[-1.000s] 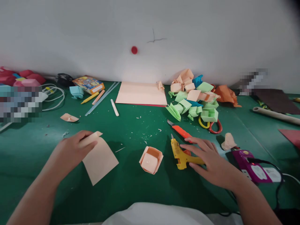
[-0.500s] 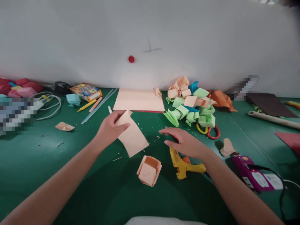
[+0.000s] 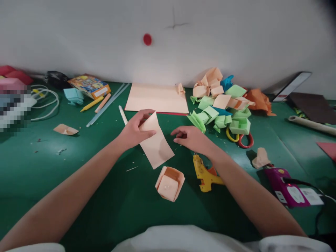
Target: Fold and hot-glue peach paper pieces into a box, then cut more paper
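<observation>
Pinching the top edge of a peach sheet (image 3: 157, 147) between thumb and fingers, the left hand (image 3: 136, 131) is clamped on the paper near the middle of the table (image 3: 78, 175), closer to the far edge than to the near one. Held by that one edge, the sheet curves downward and its lower corner lies on the green surface, so its face turns up toward the person. The right hand (image 3: 190, 138) hovers just beside the sheet's right edge, not touching it as far as I can tell; its fingers are loosely bent and apart, and they hold nothing.

Toward the near edge, below the sheet, a folded peach box (image 3: 169, 183) lies open side up. Just to its right a yellow glue gun (image 3: 206, 173) lies on its side under the right forearm, nozzle pointing away from the person. Both seem to lie within easy reach of either hand.

Along the far edge lies a flat stack of peach paper (image 3: 157, 98). To its right is a heap of folded pieces (image 3: 220, 105) in green, peach and blue, partly covering scissors (image 3: 243, 140). A white stick (image 3: 123, 114) lies just left of the left hand, and a purple device (image 3: 282, 182) with a cord sits toward the near right corner.

The table is covered in dark green and flecked with paper scraps. Behind it rises a plain white wall (image 3: 236, 42) bearing a red dot (image 3: 147, 39).
</observation>
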Motion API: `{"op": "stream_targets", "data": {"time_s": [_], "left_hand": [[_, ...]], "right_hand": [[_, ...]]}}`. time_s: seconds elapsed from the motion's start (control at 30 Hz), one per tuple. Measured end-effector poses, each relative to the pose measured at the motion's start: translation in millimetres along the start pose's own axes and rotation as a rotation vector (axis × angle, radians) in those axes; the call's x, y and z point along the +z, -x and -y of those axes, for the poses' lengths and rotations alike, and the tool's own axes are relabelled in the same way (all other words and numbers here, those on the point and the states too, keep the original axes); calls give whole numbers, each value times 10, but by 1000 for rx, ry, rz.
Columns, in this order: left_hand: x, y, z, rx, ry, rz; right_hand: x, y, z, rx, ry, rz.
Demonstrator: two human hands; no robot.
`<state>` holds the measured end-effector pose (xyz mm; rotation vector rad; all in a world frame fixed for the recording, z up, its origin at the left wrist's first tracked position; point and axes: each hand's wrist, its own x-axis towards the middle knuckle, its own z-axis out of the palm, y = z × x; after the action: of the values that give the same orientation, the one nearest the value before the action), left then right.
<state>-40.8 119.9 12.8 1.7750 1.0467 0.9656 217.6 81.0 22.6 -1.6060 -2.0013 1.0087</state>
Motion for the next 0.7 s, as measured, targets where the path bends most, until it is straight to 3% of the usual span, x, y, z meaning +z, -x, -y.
{"op": "stream_targets", "data": {"time_s": [0.2, 0.3, 0.47, 0.57, 0.7], "left_hand": [[2, 63, -31, -66, -90, -98], [1, 63, -43, -69, -197, -114], [-53, 91, 36, 14, -312, -107], [-76, 118, 40, 79, -411, -68], [-139, 223, -37, -2, -636, -186]], "right_hand": [[-227, 236, 206, -38, 39, -122], [-398, 502, 239, -64, 188, -165], [-411, 1223, -120, -6, 484, -43], [-273, 1660, -413, 62, 455, -28], [-139, 2026, -640, 138, 326, -74]]}}
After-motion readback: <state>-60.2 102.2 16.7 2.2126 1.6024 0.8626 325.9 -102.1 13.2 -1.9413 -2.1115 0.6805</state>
